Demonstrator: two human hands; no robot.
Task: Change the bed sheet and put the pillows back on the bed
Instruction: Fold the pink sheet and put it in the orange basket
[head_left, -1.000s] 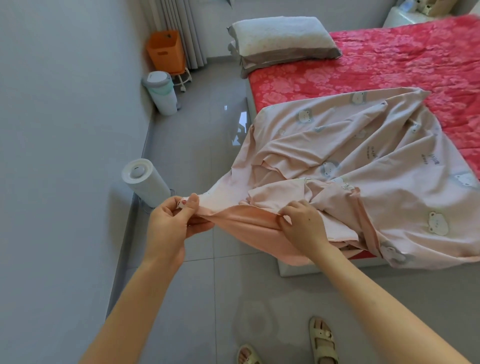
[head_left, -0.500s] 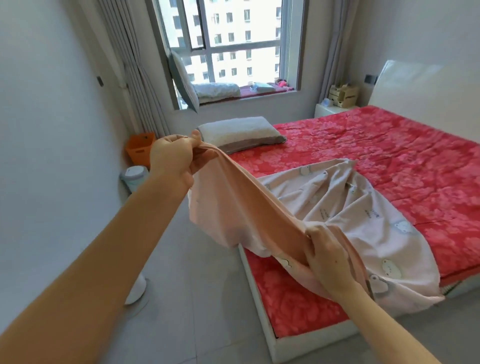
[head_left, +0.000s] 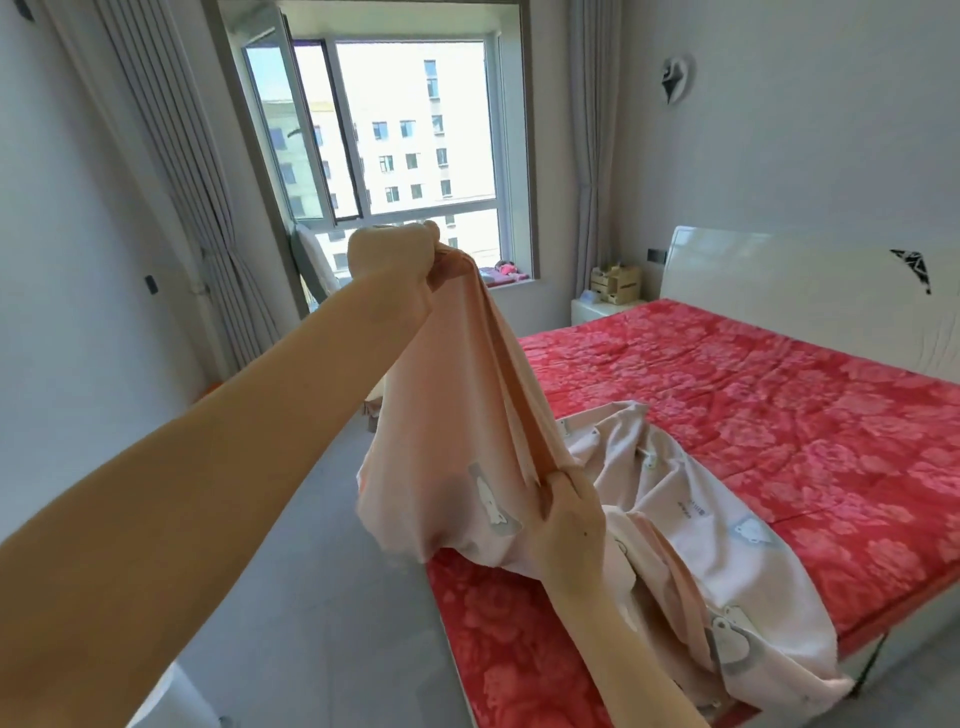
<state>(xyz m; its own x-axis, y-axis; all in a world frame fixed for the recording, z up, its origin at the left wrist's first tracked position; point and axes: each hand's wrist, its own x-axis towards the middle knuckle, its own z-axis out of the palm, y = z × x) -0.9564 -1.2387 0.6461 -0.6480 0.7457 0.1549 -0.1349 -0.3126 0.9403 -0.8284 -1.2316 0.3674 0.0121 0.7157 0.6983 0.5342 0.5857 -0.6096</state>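
Bed (head_left: 779, 415) | L hand (head_left: 389, 254) raised sheet (head_left: 441, 441) higher | R hand (head_left: 566, 514) pinches, prob. hem

Left of the bed (head_left: 779, 415), we see open floor (head_left: 322, 597) where we could reach through. Over the bed's near corner, the hanging pink sheet (head_left: 447, 441) is in the way. The bed's far half is open too.
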